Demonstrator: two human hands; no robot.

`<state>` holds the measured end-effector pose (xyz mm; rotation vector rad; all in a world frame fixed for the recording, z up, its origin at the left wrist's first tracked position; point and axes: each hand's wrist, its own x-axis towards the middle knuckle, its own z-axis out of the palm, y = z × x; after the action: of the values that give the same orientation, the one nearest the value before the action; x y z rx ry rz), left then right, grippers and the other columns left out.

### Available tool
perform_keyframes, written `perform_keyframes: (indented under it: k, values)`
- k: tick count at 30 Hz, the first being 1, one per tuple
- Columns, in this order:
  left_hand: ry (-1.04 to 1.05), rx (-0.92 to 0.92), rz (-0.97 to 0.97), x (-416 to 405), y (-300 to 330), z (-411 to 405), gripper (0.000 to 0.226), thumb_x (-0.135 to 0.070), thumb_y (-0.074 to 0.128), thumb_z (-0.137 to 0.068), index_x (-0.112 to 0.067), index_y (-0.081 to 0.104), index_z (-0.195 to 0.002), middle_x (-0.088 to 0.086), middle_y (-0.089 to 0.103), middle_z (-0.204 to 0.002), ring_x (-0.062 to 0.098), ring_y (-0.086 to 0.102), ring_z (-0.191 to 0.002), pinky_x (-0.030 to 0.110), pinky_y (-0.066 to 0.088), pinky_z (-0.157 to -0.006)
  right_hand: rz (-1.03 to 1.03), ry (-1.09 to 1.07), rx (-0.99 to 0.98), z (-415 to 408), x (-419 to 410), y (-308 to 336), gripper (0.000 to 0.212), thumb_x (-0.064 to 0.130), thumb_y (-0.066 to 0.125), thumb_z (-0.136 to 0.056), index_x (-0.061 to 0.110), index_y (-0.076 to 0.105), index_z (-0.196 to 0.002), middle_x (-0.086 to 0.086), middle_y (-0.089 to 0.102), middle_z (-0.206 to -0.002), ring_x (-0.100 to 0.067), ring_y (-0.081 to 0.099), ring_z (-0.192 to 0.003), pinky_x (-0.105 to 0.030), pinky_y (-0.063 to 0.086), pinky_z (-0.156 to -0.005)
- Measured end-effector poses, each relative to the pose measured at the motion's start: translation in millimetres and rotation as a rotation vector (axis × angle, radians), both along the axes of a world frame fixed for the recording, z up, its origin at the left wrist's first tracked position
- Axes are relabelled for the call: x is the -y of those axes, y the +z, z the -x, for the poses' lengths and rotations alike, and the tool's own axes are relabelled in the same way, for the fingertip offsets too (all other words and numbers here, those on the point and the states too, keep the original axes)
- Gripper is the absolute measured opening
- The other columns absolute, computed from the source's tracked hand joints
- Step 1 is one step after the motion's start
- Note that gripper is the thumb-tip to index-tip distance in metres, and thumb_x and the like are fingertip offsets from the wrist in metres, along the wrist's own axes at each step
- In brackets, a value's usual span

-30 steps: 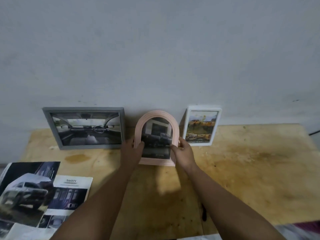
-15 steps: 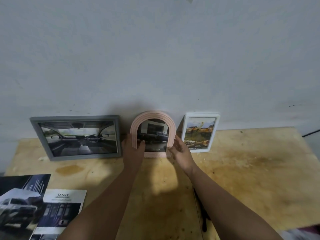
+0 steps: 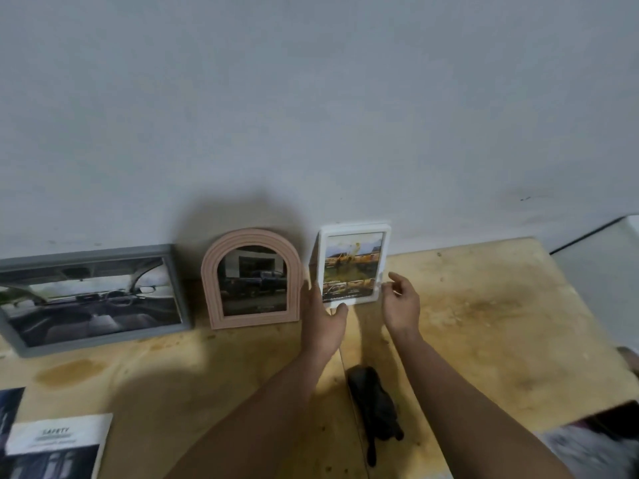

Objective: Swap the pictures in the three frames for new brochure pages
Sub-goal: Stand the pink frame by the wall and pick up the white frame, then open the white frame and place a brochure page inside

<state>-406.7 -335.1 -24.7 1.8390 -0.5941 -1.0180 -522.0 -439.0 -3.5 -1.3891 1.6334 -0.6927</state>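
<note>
Three picture frames lean against the wall at the back of the wooden table (image 3: 491, 326). At the left is a grey landscape frame (image 3: 86, 252) with a car-interior picture. A pink arched frame (image 3: 209, 288) with a dark truck picture stands in the middle. On the right is a white portrait frame (image 3: 352, 229) with a yellow-toned page. My left hand (image 3: 321, 319) holds the white frame's lower-left corner, thumb under its bottom edge. My right hand (image 3: 401, 302) is at the frame's right edge with relaxed fingers. Brochure pages (image 3: 55, 444) lie at the table's front left.
A black object (image 3: 375, 406) lies on the table between my forearms. Blurred printed material (image 3: 594, 440) sits at the front right corner. The grey wall (image 3: 311, 115) rises directly behind the frames. The table's right edge drops off beyond the white frame.
Both hands let go of the pink arched frame, which now leans on the wall, and moved right to the white frame. The view shifted right and upward.
</note>
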Motion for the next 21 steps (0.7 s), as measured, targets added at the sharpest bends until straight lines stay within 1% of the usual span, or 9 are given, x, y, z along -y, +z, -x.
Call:
perform_keyframes:
  k: [2,4,7,9,11,13,16,19,21]
  values:
    - [0.012,-0.005,-0.115,19.8,2.0,10.1,0.093,-0.036,0.066,-0.099,-0.023,0.001,-0.165,-0.004,0.007,-0.172,0.023,0.017,-0.157,0.038,0.031,-0.123,-0.036,0.012,-0.004,-0.2,24.9,4.6,0.041,0.019,0.057,-0.103,0.015,0.053,-0.144,-0.008,0.057,-0.143,-0.027,0.056,-0.129,-0.033,0.046,-0.1]
    - [0.076,-0.015,-0.151,37.8,-0.9,13.0,0.1,-0.038,0.067,-0.098,-0.021,-0.005,-0.165,0.002,0.003,-0.173,0.029,0.013,-0.158,0.044,0.031,-0.124,-0.098,0.066,0.031,-6.7,43.8,8.5,0.055,0.022,0.056,-0.103,0.017,0.039,-0.155,-0.006,0.043,-0.157,-0.029,0.045,-0.142,-0.037,0.04,-0.109]
    - [0.208,-0.056,-0.133,55.2,-5.5,7.4,0.075,-0.03,0.06,-0.101,-0.018,0.019,-0.163,0.009,0.04,-0.159,0.035,0.045,-0.142,0.047,0.047,-0.108,-0.209,0.2,0.108,-16.1,60.1,11.3,0.057,0.021,0.056,-0.103,0.02,0.035,-0.157,-0.008,0.046,-0.155,-0.028,0.053,-0.134,-0.038,0.047,-0.105]
    - [0.262,-0.04,-0.086,52.5,-10.3,7.1,0.045,-0.023,0.05,-0.104,-0.018,0.045,-0.149,0.009,0.061,-0.131,0.032,0.062,-0.117,0.044,0.054,-0.093,-0.221,0.234,0.152,-12.4,60.1,13.8,0.043,0.017,0.054,-0.104,0.022,0.048,-0.146,-0.006,0.062,-0.135,-0.018,0.065,-0.11,-0.03,0.054,-0.085]
    - [0.263,0.021,-0.05,37.6,-8.0,10.4,0.022,-0.021,0.045,-0.108,-0.016,0.059,-0.123,0.007,0.063,-0.104,0.028,0.064,-0.098,0.038,0.053,-0.079,-0.197,0.199,0.166,1.3,51.8,17.9,0.034,0.017,0.052,-0.105,0.022,0.055,-0.138,0.0,0.067,-0.117,-0.01,0.067,-0.097,-0.023,0.052,-0.072]
    - [0.231,0.024,-0.009,18.1,-0.5,16.4,0.016,-0.02,0.044,-0.109,-0.017,0.059,-0.105,0.005,0.06,-0.09,0.024,0.061,-0.084,0.032,0.047,-0.068,-0.2,0.181,0.165,21.8,40.1,17.4,0.033,0.02,0.053,-0.105,0.023,0.057,-0.137,-0.001,0.068,-0.116,-0.013,0.069,-0.095,-0.028,0.057,-0.074]
    - [0.179,-0.086,0.056,-14.1,13.9,25.0,0.016,-0.022,0.045,-0.11,-0.02,0.06,-0.106,0.006,0.064,-0.091,0.022,0.064,-0.08,0.031,0.051,-0.065,-0.28,0.167,0.195,50.6,15.9,16.7,0.034,0.022,0.057,-0.102,0.021,0.059,-0.137,-0.008,0.07,-0.123,-0.025,0.071,-0.102,-0.048,0.06,-0.09]
    - [0.185,-0.158,0.059,-47.0,21.7,32.1,0.017,-0.024,0.043,-0.111,-0.024,0.059,-0.105,0.008,0.067,-0.101,0.023,0.07,-0.086,0.031,0.057,-0.067,-0.292,0.187,0.209,67.3,-15.9,20.1,0.027,0.017,0.057,-0.102,0.019,0.068,-0.127,-0.008,0.075,-0.112,-0.026,0.075,-0.093,-0.044,0.062,-0.082]
    - [0.206,-0.193,0.045,-70.3,25.4,31.8,0.016,-0.024,0.044,-0.111,-0.022,0.059,-0.11,0.011,0.069,-0.107,0.027,0.072,-0.092,0.038,0.06,-0.074,-0.302,0.214,0.235,73.4,-39.8,21.8,0.023,0.016,0.058,-0.102,0.02,0.072,-0.12,-0.006,0.077,-0.105,-0.024,0.075,-0.089,-0.041,0.062,-0.076]
